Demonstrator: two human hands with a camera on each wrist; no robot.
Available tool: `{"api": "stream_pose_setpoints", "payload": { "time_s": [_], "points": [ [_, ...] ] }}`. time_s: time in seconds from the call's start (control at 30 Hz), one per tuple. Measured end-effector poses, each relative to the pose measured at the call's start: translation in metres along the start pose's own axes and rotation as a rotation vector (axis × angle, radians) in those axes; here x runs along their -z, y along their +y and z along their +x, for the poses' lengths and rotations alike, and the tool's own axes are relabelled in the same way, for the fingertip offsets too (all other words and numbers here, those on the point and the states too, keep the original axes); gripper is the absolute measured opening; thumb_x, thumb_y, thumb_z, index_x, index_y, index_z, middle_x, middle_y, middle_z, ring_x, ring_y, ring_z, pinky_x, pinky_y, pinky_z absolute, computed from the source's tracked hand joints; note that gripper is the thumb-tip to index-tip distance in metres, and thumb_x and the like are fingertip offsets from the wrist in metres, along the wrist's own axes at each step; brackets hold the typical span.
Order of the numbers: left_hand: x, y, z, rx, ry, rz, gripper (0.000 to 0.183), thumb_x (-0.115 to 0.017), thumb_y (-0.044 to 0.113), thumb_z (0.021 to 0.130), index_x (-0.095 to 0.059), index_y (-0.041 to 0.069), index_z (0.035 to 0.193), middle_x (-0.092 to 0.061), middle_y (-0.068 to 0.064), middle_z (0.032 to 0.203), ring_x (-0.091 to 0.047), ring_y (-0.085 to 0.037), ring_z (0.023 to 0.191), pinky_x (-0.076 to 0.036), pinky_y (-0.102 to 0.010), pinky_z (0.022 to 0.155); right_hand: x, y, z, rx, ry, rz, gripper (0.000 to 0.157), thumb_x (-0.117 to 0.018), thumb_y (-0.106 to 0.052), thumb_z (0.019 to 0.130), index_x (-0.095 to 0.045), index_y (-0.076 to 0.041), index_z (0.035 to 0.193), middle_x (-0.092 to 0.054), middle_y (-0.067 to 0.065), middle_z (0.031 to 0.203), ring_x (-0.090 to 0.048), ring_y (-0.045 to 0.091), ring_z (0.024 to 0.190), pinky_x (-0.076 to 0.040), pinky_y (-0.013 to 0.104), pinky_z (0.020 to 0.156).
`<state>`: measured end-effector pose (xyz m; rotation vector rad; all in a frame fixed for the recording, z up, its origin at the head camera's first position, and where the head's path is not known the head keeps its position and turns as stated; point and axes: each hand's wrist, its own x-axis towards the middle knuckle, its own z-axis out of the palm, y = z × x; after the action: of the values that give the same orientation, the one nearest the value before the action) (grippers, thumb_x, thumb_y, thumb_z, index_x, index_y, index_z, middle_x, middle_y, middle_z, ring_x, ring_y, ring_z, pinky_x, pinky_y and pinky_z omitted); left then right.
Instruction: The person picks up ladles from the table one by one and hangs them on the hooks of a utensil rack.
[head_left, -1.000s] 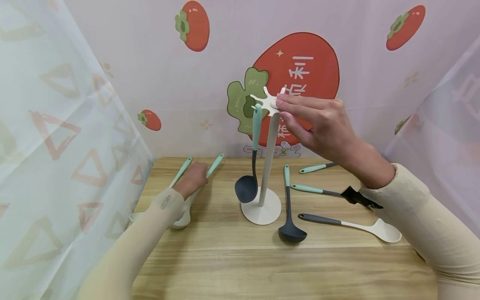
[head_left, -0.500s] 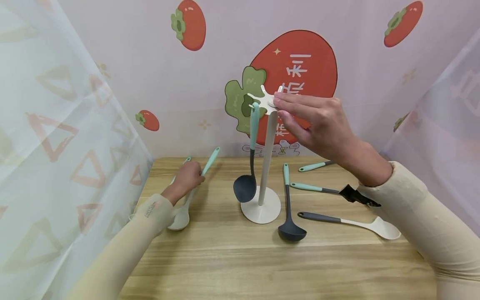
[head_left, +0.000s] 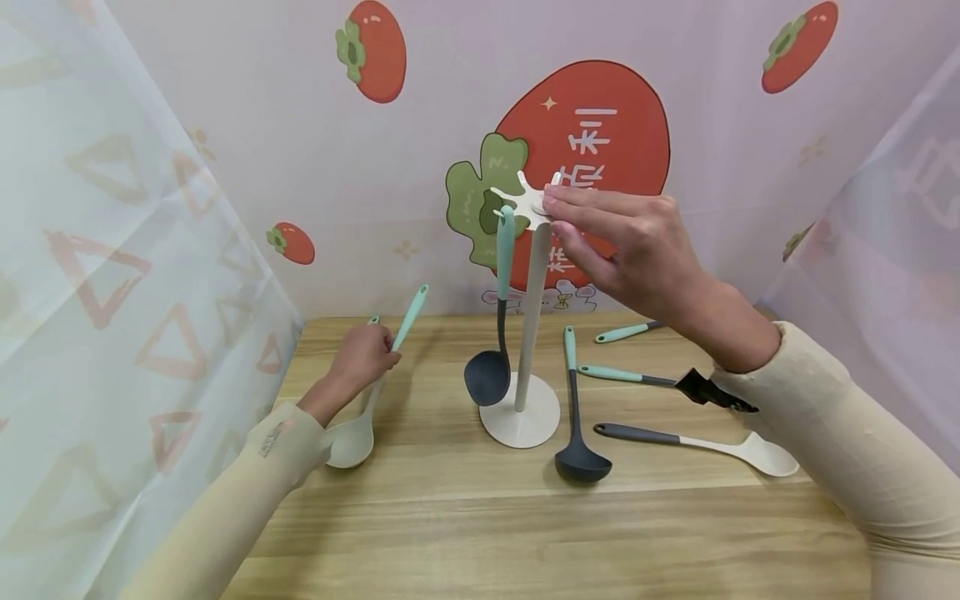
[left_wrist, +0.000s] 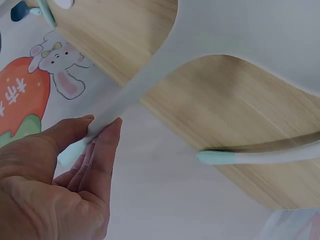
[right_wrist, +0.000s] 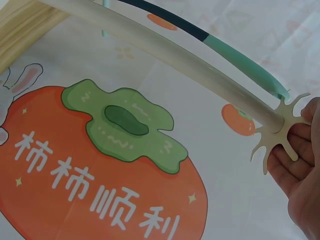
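Note:
My left hand (head_left: 362, 360) pinches a white spoon (head_left: 351, 443) by its mint-green handle (head_left: 410, 317), between thumb and fingers. Its broad head hangs toward me, and the handle slants up to the right. In the left wrist view the white head (left_wrist: 240, 30) fills the upper right. My right hand (head_left: 637, 242) holds the top of a white utensil stand (head_left: 534, 317), fingertips and thumb at the hub of its hook ring (right_wrist: 280, 132). From a left hook hangs a dark grey ladle (head_left: 487, 377) with a mint handle, its bowl above the stand's round base.
A second mint-handled white utensil (left_wrist: 260, 157) lies behind my left hand. Right of the stand lie a dark ladle (head_left: 582, 462), a white spoon with a grey handle (head_left: 768, 457) and mint-handled utensils (head_left: 611, 373), partly hidden by my right arm. A printed cloth (head_left: 420, 150) encloses the wooden table (head_left: 465, 542).
My left hand has moved left and slightly nearer with the white spoon, whose handle end has risen. My right hand stays on the stand's top; the view has shifted slightly.

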<state>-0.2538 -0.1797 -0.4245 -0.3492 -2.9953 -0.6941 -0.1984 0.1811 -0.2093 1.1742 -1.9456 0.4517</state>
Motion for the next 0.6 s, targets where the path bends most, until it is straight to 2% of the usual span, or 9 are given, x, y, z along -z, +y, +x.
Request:
{"api": "stream_pose_setpoints", "payload": {
  "time_s": [0.1, 0.43, 0.6],
  "points": [
    [0.004, 0.0, -0.004, -0.01, 0.018, -0.004, 0.009, -0.073, 0.008, 0.082, -0.068, 0.001, 0.079, -0.064, -0.002, 0.061, -0.059, -0.013, 0.053, -0.049, -0.027, 0.048, 0.0, 0.0, 0.0, 0.001, -0.005, -0.002, 0.034, -0.068, -0.011, 0.089, -0.067, 0.0, 0.121, -0.067, 0.016, 0.12, -0.065, 0.03, 0.112, -0.058, 0.038, 0.065],
    [0.009, 0.003, -0.018, -0.035, 0.07, -0.021, 0.011, -0.076, 0.01, 0.082, -0.069, 0.002, 0.083, -0.069, -0.005, 0.07, -0.063, -0.014, 0.059, -0.052, -0.03, 0.053, -0.001, -0.001, 0.0, -0.001, -0.001, 0.001, 0.033, -0.068, -0.009, 0.089, -0.068, 0.001, 0.12, -0.068, 0.016, 0.119, -0.065, 0.03, 0.111, -0.057, 0.035, 0.062],
    [0.012, 0.005, -0.025, -0.053, 0.102, -0.035, 0.011, -0.077, 0.01, 0.082, -0.069, 0.003, 0.082, -0.069, -0.004, 0.07, -0.062, -0.013, 0.059, -0.051, -0.029, 0.053, 0.0, -0.001, -0.001, -0.005, -0.004, -0.009, 0.033, -0.067, -0.01, 0.09, -0.068, 0.001, 0.12, -0.068, 0.017, 0.119, -0.065, 0.031, 0.11, -0.049, 0.028, 0.051]
  ]
}}
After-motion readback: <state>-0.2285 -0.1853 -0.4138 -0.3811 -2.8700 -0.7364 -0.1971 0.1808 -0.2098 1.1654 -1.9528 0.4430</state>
